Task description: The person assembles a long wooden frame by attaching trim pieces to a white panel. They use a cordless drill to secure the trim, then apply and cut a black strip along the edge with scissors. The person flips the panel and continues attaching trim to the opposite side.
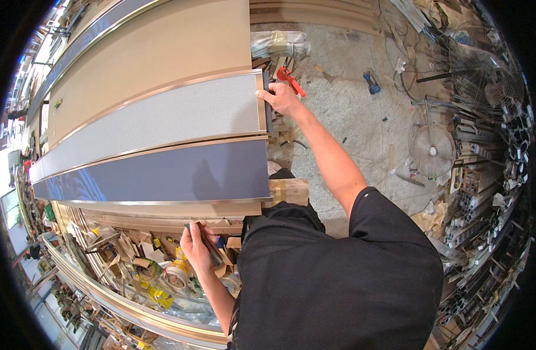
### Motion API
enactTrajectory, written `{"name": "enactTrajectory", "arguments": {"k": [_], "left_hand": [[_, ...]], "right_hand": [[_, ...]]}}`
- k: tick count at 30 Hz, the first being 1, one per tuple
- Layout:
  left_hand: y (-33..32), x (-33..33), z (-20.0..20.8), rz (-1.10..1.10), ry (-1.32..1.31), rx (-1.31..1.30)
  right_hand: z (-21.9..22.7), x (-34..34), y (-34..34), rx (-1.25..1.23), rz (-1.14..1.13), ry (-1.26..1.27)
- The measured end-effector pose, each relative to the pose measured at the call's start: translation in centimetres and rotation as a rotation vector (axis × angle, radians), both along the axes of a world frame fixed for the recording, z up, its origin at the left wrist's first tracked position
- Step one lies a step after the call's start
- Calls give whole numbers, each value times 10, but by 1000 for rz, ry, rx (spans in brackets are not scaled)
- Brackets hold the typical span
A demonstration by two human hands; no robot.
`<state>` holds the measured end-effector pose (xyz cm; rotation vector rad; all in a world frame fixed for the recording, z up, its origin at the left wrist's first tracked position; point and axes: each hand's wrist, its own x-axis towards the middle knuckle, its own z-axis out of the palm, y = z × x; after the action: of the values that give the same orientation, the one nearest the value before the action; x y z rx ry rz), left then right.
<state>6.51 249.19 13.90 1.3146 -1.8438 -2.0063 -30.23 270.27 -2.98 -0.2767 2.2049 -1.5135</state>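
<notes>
Two hands work apart: your right hand [284,99] pinches the end of the grey panel [174,114], seemingly to steady it beside the blue panel [157,179]; your left hand's [198,248] fingers close around a dark bar [213,252].

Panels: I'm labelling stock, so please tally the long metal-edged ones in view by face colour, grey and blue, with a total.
Grey panel: 1
Blue: 2 (near panel, far panel)
Total: 3
</notes>
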Motion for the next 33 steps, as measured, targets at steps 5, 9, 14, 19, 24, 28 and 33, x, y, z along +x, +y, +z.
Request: {"name": "enactTrajectory", "arguments": {"k": [5,9,14,19,24,28,33], "left_hand": [[-3,-31,16,-5,28,-51],[-12,-41,12,91,237,-6],[-24,-40,3,221,451,134],[-24,-39,-20,340,472,200],[-14,-47,-38,435,560,457],[-11,-47,-56,519,577,668],[11,-44,-77,388,724,961]], "right_hand": [[16,-4,-1,148,-5,152],[11,-5,4,216,-27,119],[36,-2,-2,194,-47,76],[85,17,-43,397,-125,254],[105,108,-43,-37,271,415],[91,195,-28,-126,736,294],[112,259,-15,-840,384,-876]]}}
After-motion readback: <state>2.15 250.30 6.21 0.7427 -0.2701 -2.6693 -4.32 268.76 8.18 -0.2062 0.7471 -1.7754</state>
